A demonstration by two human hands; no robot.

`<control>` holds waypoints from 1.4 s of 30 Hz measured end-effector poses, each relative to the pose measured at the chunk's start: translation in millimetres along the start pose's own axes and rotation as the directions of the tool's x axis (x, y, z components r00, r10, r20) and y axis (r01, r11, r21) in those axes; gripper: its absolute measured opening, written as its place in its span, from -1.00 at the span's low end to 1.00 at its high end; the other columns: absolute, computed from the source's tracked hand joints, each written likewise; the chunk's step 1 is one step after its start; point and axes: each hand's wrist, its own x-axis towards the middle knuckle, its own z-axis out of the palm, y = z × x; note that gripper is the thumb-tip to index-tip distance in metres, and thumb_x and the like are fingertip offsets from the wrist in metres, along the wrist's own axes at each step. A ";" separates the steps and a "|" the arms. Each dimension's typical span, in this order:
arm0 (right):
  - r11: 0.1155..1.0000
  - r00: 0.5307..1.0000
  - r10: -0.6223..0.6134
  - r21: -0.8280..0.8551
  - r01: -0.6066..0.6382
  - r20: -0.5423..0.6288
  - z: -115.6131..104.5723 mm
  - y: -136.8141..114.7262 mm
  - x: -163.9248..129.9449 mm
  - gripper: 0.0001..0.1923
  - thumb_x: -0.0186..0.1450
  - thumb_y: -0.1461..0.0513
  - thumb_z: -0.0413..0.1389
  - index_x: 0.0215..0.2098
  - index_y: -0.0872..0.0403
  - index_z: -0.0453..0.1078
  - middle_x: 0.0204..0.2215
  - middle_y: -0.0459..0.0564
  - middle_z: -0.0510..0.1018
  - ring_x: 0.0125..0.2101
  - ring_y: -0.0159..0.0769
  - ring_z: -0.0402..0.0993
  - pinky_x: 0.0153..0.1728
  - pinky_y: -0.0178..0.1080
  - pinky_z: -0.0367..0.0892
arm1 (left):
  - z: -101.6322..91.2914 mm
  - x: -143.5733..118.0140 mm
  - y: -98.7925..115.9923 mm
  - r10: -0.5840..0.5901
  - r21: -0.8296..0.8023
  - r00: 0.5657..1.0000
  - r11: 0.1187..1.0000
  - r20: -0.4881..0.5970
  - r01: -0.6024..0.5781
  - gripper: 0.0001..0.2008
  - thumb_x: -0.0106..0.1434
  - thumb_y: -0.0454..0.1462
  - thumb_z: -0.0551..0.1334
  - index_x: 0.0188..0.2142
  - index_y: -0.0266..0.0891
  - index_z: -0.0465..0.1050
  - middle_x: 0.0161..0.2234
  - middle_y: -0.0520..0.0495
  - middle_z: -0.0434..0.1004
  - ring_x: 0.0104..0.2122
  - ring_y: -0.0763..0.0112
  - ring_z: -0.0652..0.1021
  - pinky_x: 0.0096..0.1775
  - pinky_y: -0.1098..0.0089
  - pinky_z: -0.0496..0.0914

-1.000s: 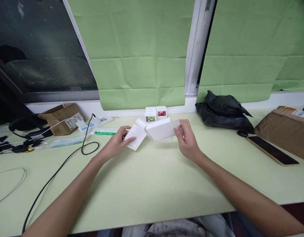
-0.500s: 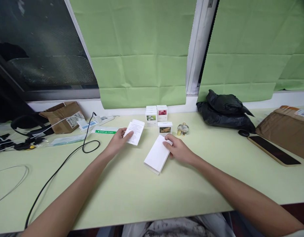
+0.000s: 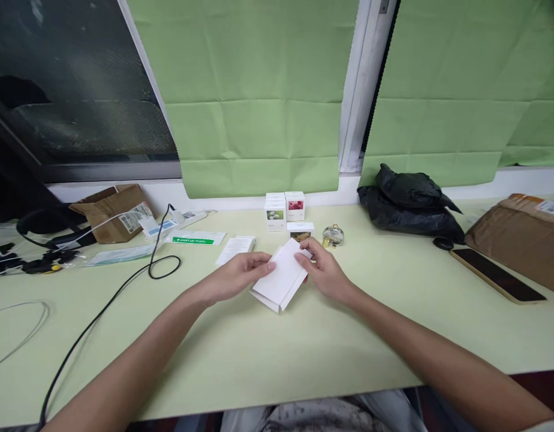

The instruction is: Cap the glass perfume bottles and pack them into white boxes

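Note:
Both my hands hold a flat white carton (image 3: 280, 277) just above the pale green table (image 3: 277, 348). My left hand (image 3: 235, 277) grips its left edge and my right hand (image 3: 321, 270) grips its far right corner. A printed leaflet (image 3: 235, 249) lies on the table behind my left hand, apart from it. Just beyond the carton stand a small box with a brown picture (image 3: 300, 230) and a small round glass bottle with a gold cap (image 3: 333, 235).
Two small white boxes (image 3: 285, 209) stand by the wall. A black bag (image 3: 409, 203), a phone (image 3: 491, 273) and a brown parcel (image 3: 520, 239) lie to the right. To the left are a green-labelled strip (image 3: 196, 239), a black cable (image 3: 124, 288), a cardboard box (image 3: 115, 211) and headphones.
My left hand laid the leaflet on the table and moved right onto the white carton. My right hand lowered the carton to the table, then lifted it a little.

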 end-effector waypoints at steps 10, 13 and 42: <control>0.904 0.959 0.098 0.378 -0.198 0.266 14.6 -1.4 -4.4 -0.55 0.34 -0.01 0.31 0.08 0.01 0.41 -0.05 0.06 0.61 -0.11 -0.14 0.59 -0.17 -0.13 0.55 | -4.3 -19.9 -14.2 -0.113 -0.443 0.994 0.890 0.009 0.105 -0.59 0.38 0.00 0.34 0.07 -0.21 0.54 0.03 -0.19 0.63 0.00 0.18 0.60 0.05 0.23 0.43; 0.854 0.932 0.120 0.444 -0.273 0.341 15.4 2.0 -5.3 -0.57 0.35 -0.02 0.31 0.07 0.02 0.48 -0.04 0.06 0.63 -0.09 -0.14 0.60 -0.12 -0.10 0.55 | 2.5 -26.8 -17.9 -0.104 -0.533 0.994 0.839 0.030 0.104 -0.55 0.41 0.00 0.30 0.14 -0.22 0.53 0.07 -0.25 0.64 0.06 0.13 0.60 0.12 0.20 0.43; 0.982 0.958 0.172 0.033 -0.185 0.229 24.1 7.7 -17.3 -0.67 0.45 -0.05 0.14 0.07 -0.10 0.34 -0.15 -0.07 0.52 -0.38 -0.35 0.49 -0.30 -0.20 0.37 | -100.9 -120.4 -130.5 -0.199 0.490 0.710 0.598 -0.675 0.634 -0.10 0.31 0.29 0.07 0.40 -0.27 0.21 -0.37 -0.17 0.62 -0.35 -0.06 0.64 -0.33 0.15 0.47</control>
